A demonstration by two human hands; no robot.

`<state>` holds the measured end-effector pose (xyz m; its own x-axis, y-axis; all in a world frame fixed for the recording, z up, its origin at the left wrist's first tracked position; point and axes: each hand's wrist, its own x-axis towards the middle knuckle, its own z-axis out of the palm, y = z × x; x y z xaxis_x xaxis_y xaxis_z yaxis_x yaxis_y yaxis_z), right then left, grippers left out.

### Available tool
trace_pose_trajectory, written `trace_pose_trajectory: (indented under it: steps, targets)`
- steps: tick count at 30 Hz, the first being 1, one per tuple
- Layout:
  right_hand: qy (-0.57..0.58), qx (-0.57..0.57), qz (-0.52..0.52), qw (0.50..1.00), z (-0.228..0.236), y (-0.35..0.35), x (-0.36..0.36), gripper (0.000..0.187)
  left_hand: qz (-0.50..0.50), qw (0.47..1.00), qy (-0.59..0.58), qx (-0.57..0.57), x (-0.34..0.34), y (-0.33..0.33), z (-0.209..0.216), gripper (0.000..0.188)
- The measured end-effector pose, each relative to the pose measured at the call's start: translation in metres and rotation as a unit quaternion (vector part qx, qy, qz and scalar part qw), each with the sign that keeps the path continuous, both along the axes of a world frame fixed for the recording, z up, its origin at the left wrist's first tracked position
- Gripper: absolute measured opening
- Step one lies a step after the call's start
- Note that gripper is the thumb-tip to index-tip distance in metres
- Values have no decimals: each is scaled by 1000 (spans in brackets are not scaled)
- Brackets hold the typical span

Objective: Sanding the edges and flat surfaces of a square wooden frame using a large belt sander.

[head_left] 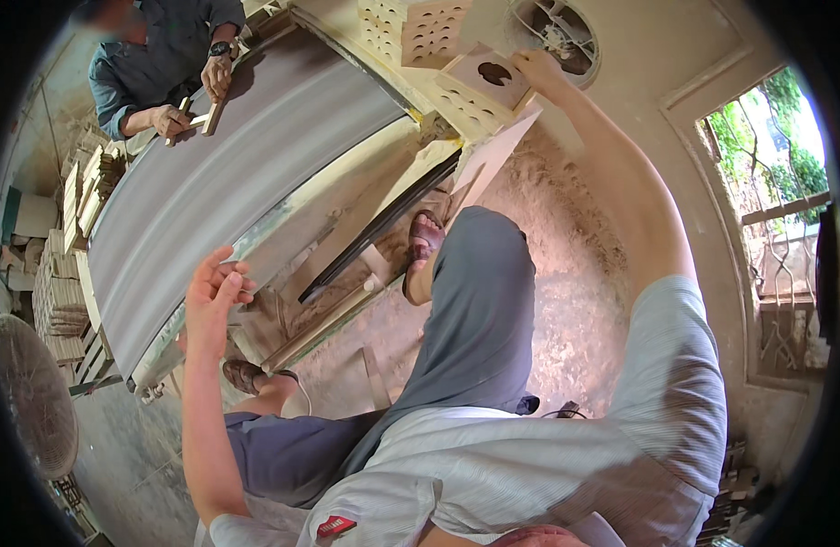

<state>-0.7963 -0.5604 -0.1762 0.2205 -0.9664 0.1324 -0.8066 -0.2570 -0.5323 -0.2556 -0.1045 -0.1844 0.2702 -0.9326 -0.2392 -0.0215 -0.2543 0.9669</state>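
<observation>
My right hand [540, 75] reaches far up and grips the right edge of a light wooden box [470, 73] with one dark, uneven round opening in its face and rows of smaller holes on its side. Its fingertips are partly hidden behind the edge. My left hand [217, 294] is raised near the close edge of a wide grey sanding belt [256, 164]. Those fingers are loosely bent and apart, and I see nothing held in them.
Across the belt a co-worker's hands [194, 105] hold a small wooden frame [204, 117] on it. More perforated wooden boxes [429, 32] stand beyond mine. Wood pieces [60, 292] are stacked at left above a fan [32, 397]. A dark metal rail [383, 223] runs beside my foot.
</observation>
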Motion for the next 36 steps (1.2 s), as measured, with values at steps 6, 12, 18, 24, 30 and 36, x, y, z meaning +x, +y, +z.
trace_pose_trajectory:
  steps: [6, 12, 18, 24, 30, 36]
  targets:
    - [111, -100, 109, 983, 21, 84, 70, 56, -10, 999, -30, 6, 2, 18, 11, 47]
    - [271, -144, 84, 948, 12, 99, 82, 62, -56, 998, -30, 1, -5, 14, 6, 45]
    - [228, -122, 64, 964, 22, 105, 93, 71, -76, 997, -31, 7, 3, 32, 8, 42]
    - [262, -156, 45, 951, 10, 109, 96, 67, -76, 996, -34, 19, 6, 38, 10, 41]
    - [262, -120, 36, 957, 10, 111, 106, 72, -89, 995, -29, 18, 7, 38, 10, 39]
    - [243, -140, 50, 959, 13, 112, 107, 69, -88, 996, -12, 29, 4, 35, 13, 37]
